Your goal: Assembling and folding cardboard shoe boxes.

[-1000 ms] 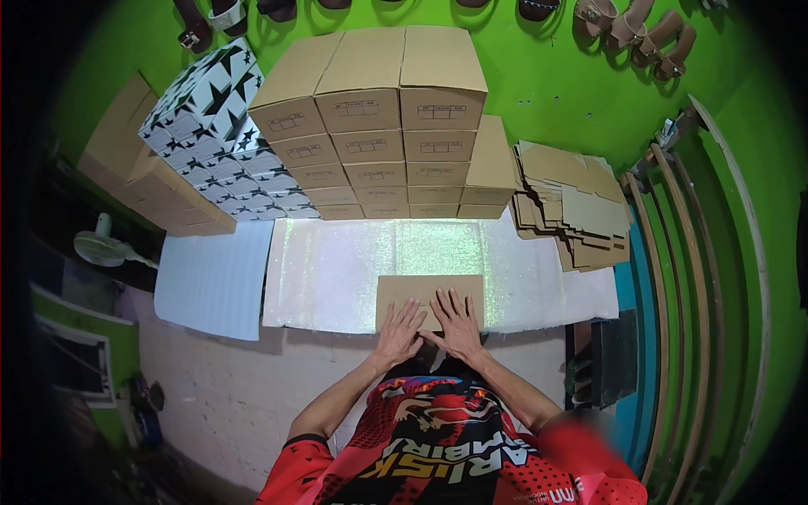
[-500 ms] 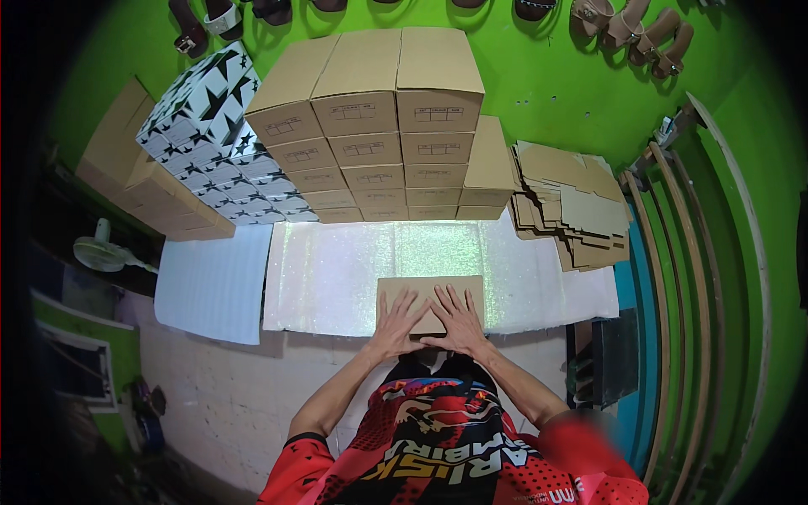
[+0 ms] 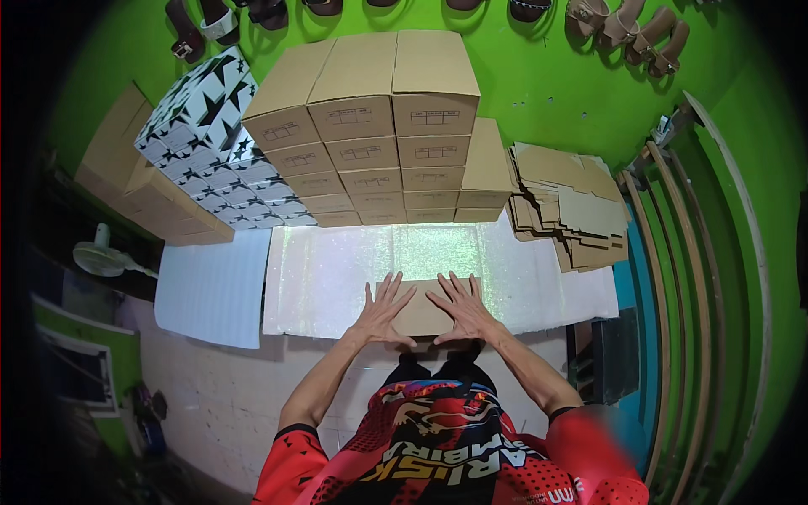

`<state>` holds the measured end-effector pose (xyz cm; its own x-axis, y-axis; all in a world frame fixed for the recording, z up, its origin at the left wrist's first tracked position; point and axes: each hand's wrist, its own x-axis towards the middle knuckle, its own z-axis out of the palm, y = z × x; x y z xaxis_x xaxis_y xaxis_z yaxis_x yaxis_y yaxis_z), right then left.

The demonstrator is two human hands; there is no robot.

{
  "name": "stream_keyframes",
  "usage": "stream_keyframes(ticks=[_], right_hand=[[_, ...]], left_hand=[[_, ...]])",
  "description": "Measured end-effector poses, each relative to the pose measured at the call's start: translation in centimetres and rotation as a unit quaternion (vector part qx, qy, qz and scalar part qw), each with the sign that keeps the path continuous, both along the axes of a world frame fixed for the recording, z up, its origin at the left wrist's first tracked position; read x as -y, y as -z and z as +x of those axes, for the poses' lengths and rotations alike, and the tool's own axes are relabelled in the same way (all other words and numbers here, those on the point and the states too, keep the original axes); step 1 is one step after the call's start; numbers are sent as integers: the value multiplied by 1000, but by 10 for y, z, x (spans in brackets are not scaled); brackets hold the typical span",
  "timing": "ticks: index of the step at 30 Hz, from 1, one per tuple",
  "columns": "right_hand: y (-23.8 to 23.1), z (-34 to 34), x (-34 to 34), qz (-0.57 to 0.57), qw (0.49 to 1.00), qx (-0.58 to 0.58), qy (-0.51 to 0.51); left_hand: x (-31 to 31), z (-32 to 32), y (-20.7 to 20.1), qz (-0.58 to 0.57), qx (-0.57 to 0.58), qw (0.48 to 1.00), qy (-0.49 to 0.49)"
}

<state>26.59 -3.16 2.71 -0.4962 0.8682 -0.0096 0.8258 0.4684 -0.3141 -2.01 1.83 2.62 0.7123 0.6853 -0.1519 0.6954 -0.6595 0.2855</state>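
Observation:
A brown cardboard box [image 3: 423, 310] lies at the front edge of a shiny, pale-covered table [image 3: 337, 269], right before me. My left hand [image 3: 384, 312] rests on its left side with the fingers spread and pointing away. On the right side of the box lies my right hand [image 3: 459, 310], its fingers spread too. Between the two hands a strip of the lid shows. Neither hand is closed around anything; the palms hide the box's left and right edges.
Stacked brown boxes [image 3: 362, 156] stand along the back, with star-patterned boxes [image 3: 210, 114] to their left. Flat cardboard sheets [image 3: 581, 198] are piled at the back right. A white foam sheet [image 3: 210, 290] hangs at the left, near a fan [image 3: 103, 252]. Wooden rails [image 3: 673, 311] run down the right.
My hands have moved apart, from nearly touching on the middle of the box out to its left and right sides. The box stays in about the same place.

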Motion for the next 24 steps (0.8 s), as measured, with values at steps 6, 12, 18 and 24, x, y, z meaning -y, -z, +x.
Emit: stream_keyframes(ticks=[6, 12, 18, 24], right_hand=[[-26, -6, -17, -85, 993, 70, -45], [-17, 4, -4, -11, 998, 50, -38], [-14, 13, -4, -40, 999, 23, -28], [-22, 5, 23, -7, 956, -23, 292]], left_hand=[[-11, -19, 14, -84, 82, 993, 21], [-7, 9, -12, -40, -10, 999, 15], [-12, 16, -21, -76, -50, 996, 23], [6, 7, -11, -214, 179, 871, -404]])
